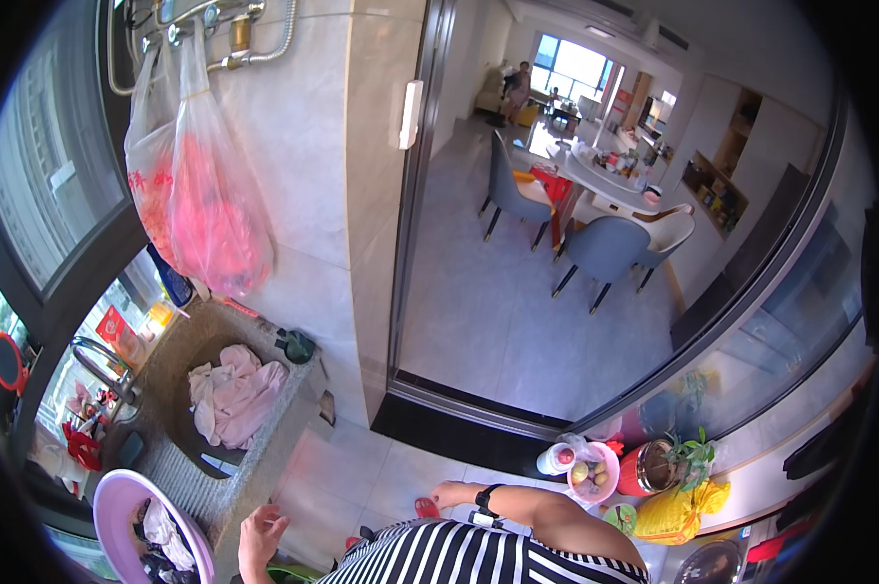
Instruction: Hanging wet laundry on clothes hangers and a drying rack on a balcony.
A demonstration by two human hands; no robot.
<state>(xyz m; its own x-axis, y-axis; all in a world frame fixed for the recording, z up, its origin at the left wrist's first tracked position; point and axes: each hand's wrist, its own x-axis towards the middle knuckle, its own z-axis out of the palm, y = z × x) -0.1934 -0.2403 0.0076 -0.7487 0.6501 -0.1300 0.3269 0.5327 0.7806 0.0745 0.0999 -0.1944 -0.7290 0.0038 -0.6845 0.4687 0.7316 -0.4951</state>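
Note:
My left hand (259,539) is raised beside the front edge of the stone laundry sink (242,478), its fingers loosely bent and apart with nothing between them. My right hand (450,495), with a black band on the wrist, hangs over the tiled floor near a red slipper (426,507); its fingers are curled and whether it holds anything cannot be told. Pale pink cloth (236,398) lies crumpled in the sink basin, right of the metal faucet (107,369). A purple basin (107,504) with white and dark clothes (165,540) leans by the washboard.
Plastic bags (217,219) hang from wall pipes. A door track (476,412) crosses the floor ahead. To the right stand a pink bucket (605,496) of round produce, a red pot (632,471), a plant (695,456) and a yellow bag (673,515). Beyond are chairs (605,252) and a distant person (517,91).

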